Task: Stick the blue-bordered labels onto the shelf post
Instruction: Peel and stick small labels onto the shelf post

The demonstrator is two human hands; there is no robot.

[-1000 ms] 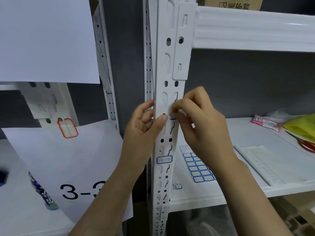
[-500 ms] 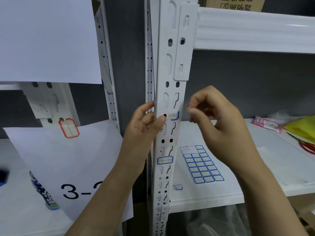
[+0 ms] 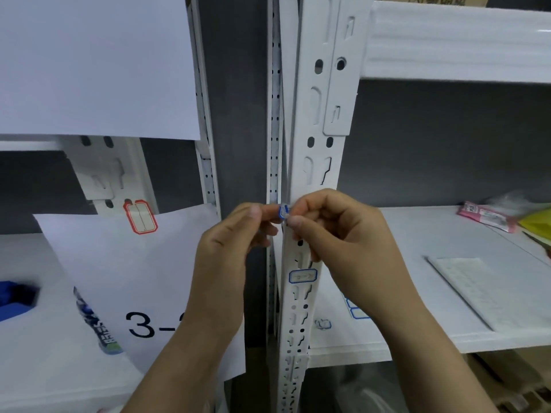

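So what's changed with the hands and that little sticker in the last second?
The right hand pulled off the shelf post, then came back. It and the left hand now pinch the curled blue-bordered label at the post's edge instead of pressing it flat. The lower label stayed stuck.

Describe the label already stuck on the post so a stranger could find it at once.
Find the white slotted post running up the middle of the view. Just below the right hand, a small label lies flat across its face. Unlike the curled label pinched above it and the red-bordered label further left, it is blue-bordered and stuck flat.
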